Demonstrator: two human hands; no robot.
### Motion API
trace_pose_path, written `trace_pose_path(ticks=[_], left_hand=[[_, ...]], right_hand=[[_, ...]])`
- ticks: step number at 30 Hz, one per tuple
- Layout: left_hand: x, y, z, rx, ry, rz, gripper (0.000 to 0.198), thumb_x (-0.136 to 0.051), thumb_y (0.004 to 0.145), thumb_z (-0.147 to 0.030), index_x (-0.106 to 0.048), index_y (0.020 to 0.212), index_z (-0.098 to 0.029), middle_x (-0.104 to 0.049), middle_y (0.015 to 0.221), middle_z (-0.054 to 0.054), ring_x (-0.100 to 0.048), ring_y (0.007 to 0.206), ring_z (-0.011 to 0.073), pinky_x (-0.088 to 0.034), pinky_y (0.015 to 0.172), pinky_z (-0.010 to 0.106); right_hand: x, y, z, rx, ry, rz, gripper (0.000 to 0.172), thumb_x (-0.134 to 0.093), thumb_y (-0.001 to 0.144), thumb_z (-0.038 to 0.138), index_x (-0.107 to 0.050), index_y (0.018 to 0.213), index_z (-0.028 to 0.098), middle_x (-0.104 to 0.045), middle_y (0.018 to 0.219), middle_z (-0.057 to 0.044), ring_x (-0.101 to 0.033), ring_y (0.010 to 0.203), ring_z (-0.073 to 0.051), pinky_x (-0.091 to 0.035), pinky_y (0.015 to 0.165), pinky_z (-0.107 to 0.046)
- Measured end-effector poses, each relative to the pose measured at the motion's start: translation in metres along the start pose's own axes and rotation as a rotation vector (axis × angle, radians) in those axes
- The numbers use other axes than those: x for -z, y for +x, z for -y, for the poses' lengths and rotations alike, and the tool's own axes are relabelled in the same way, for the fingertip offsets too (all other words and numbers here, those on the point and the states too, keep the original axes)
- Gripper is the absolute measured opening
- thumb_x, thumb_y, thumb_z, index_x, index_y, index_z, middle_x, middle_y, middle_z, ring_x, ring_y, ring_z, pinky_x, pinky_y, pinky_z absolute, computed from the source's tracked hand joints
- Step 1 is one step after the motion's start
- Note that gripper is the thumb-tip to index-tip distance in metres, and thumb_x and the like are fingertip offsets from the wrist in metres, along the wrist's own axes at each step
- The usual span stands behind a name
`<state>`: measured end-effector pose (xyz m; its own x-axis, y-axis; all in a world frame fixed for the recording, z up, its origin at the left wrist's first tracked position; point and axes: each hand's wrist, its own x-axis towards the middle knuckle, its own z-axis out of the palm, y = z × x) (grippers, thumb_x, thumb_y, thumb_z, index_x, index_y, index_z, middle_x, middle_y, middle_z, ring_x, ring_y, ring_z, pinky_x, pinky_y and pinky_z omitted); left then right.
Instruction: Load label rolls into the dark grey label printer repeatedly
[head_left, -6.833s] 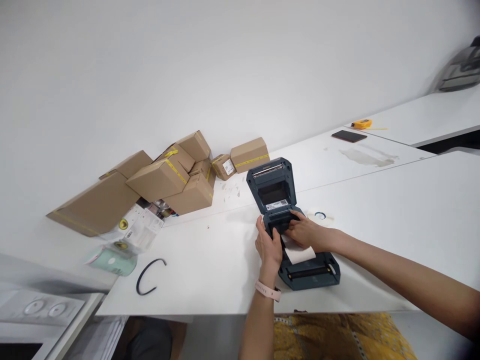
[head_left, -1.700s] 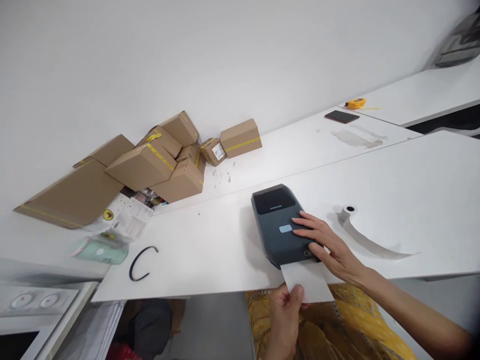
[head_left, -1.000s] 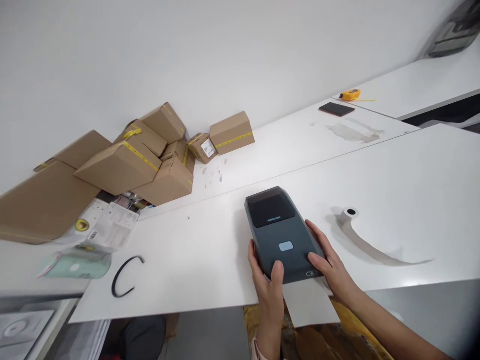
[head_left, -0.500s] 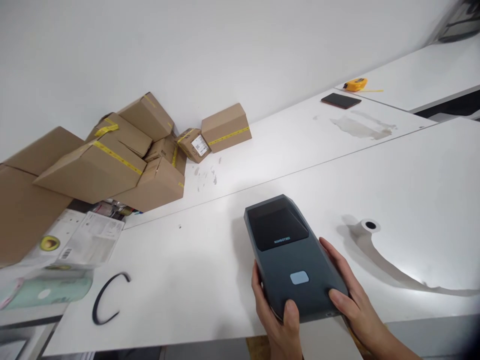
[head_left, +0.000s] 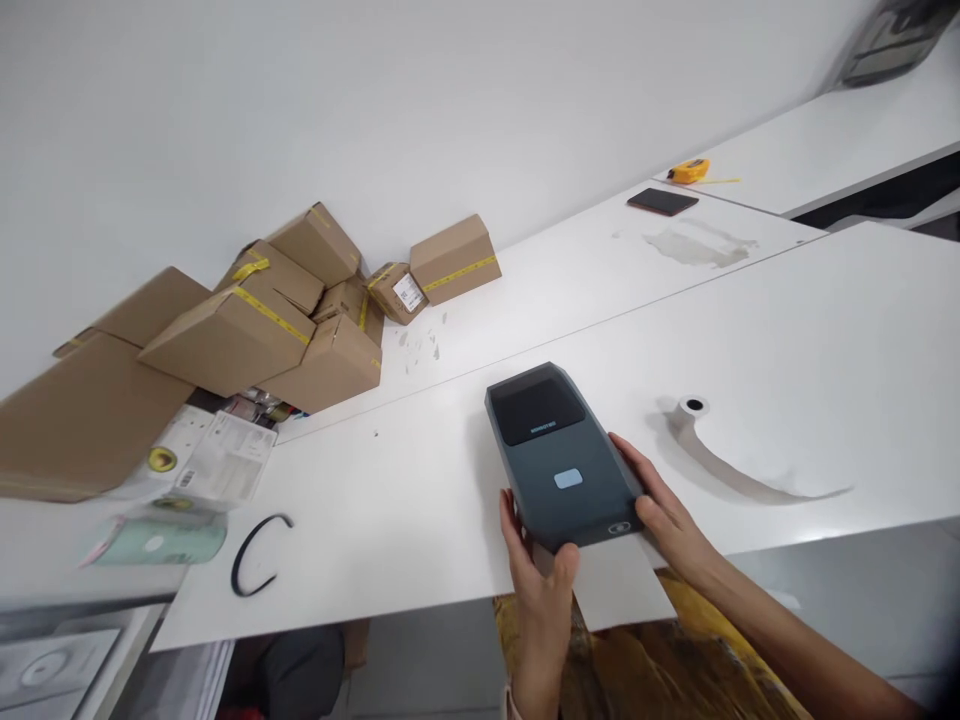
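Between my two hands is a dark grey-blue label printer (head_left: 525, 475) with a black window and a light blue button, tilted above the white table. My left hand (head_left: 536, 600) grips its near left corner, the thumb against the near end. On the other side my right hand (head_left: 671, 515) holds the near right edge, thumb at the corner. A wide white paper strip (head_left: 624, 592) hangs from beneath the near end of the printer; where it begins is hidden. To the right lies a white paper roll (head_left: 691, 412) with its loose tail curling over the tabletop.
Cardboard boxes (head_left: 232, 335) are heaped at the left by the wall. Nearer stand printed white packages (head_left: 232, 455), a mint-green pack (head_left: 169, 540) and a black curved band (head_left: 244, 560). A dark phone-like slab (head_left: 661, 202) and a yellow tape measure (head_left: 688, 172) lie at the far right.
The view has shifted, so the table's front edge and the patterned clothing show more. Both hands keep hold of the printer, whose near end, with an oval mark, now faces me more.
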<state>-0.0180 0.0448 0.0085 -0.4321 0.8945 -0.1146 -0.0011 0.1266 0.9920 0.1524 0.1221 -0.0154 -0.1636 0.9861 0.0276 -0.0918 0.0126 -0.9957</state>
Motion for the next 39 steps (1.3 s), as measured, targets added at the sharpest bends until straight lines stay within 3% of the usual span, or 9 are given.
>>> trace_pose_path(ticks=[3, 6, 15, 18, 21, 25, 32, 35, 39], left_hand=[[0.011, -0.028, 0.009, 0.104, 0.012, -0.045, 0.072, -0.073, 0.075, -0.068, -0.058, 0.125, -0.018, -0.069, 0.116, 0.014, -0.068, 0.104, 0.0237, -0.054, 0.085, 0.030], [0.009, -0.048, 0.012, 0.309, -0.054, 0.114, 0.061, -0.067, 0.075, -0.077, -0.063, 0.086, -0.017, -0.063, 0.068, 0.002, -0.056, 0.057, 0.0122, -0.044, 0.053, 0.023], [-0.026, -0.052, -0.006, 0.452, -0.127, 0.128, 0.075, -0.071, 0.051, -0.089, -0.056, 0.068, -0.018, -0.048, 0.050, -0.006, -0.038, 0.043, 0.0057, -0.028, 0.043, 0.020], [-0.025, -0.052, -0.003, 0.449, -0.123, 0.120, 0.075, -0.072, 0.049, -0.089, -0.055, 0.065, -0.018, -0.047, 0.049, -0.006, -0.038, 0.043, 0.0059, -0.029, 0.044, 0.020], [-0.024, -0.052, 0.000, 0.435, -0.139, 0.147, 0.074, -0.070, 0.052, -0.089, -0.055, 0.065, -0.018, -0.047, 0.048, -0.005, -0.038, 0.043, 0.0065, -0.030, 0.044, 0.021], [-0.019, -0.057, 0.006, 0.387, -0.200, 0.137, 0.068, -0.072, 0.064, -0.082, -0.064, 0.082, -0.017, -0.059, 0.060, 0.000, -0.052, 0.051, 0.0109, -0.042, 0.050, 0.024], [0.007, -0.047, 0.003, 0.053, -0.071, -0.209, 0.054, -0.056, 0.090, -0.065, -0.066, 0.116, -0.020, -0.070, 0.115, 0.012, -0.068, 0.098, 0.0234, -0.057, 0.075, 0.030], [0.008, -0.032, -0.011, -0.086, 0.035, -0.257, 0.055, -0.051, 0.095, -0.058, -0.056, 0.137, -0.022, -0.054, 0.148, 0.013, -0.055, 0.133, 0.0272, -0.049, 0.105, 0.034], [-0.003, -0.016, -0.023, -0.168, 0.082, -0.127, 0.063, -0.047, 0.099, -0.053, -0.038, 0.154, -0.024, -0.030, 0.167, 0.010, -0.029, 0.154, 0.0261, -0.032, 0.122, 0.036]], right_hand=[[0.013, -0.011, -0.006, -0.083, 0.028, -0.013, 0.071, -0.035, 0.096, 0.073, -0.035, 0.156, 0.035, -0.041, 0.162, -0.006, -0.041, 0.146, -0.035, -0.033, 0.120, -0.057], [0.020, -0.018, -0.007, -0.131, 0.030, -0.040, 0.067, -0.033, 0.098, 0.069, -0.039, 0.154, 0.033, -0.046, 0.159, -0.008, -0.050, 0.139, -0.035, -0.039, 0.116, -0.058], [0.015, -0.021, -0.003, -0.114, -0.004, -0.111, 0.056, -0.037, 0.100, 0.062, -0.047, 0.147, 0.033, -0.059, 0.145, -0.008, -0.062, 0.126, -0.029, -0.046, 0.111, -0.052], [0.013, -0.019, 0.010, 0.050, -0.148, -0.184, 0.046, -0.039, 0.102, 0.056, -0.055, 0.139, 0.034, -0.058, 0.146, -0.007, -0.056, 0.132, -0.030, -0.045, 0.111, -0.053], [0.009, -0.009, 0.033, 0.441, -0.449, -0.127, 0.036, -0.039, 0.104, 0.047, -0.066, 0.124, 0.034, -0.052, 0.151, -0.004, -0.041, 0.143, -0.031, -0.035, 0.116, -0.055], [-0.001, 0.007, 0.055, 0.807, -0.808, 0.032, 0.035, -0.039, 0.105, 0.037, -0.067, 0.126, 0.036, -0.044, 0.159, -0.002, -0.031, 0.149, -0.032, -0.026, 0.117, -0.058], [-0.015, 0.009, 0.056, 0.885, -0.993, -0.035, 0.028, -0.049, 0.103, 0.037, -0.067, 0.124, 0.032, -0.058, 0.149, -0.004, -0.036, 0.148, -0.029, -0.017, 0.120, -0.056], [-0.021, 0.006, 0.058, 0.877, -0.976, -0.077, 0.027, -0.051, 0.102, 0.043, -0.068, 0.120, 0.032, -0.061, 0.146, -0.003, -0.038, 0.147, -0.030, -0.015, 0.121, -0.056], [-0.022, 0.005, 0.056, 0.863, -0.990, -0.083, 0.030, -0.057, 0.100, 0.045, -0.066, 0.126, 0.034, -0.060, 0.148, -0.002, -0.039, 0.148, -0.030, -0.010, 0.123, -0.057]])
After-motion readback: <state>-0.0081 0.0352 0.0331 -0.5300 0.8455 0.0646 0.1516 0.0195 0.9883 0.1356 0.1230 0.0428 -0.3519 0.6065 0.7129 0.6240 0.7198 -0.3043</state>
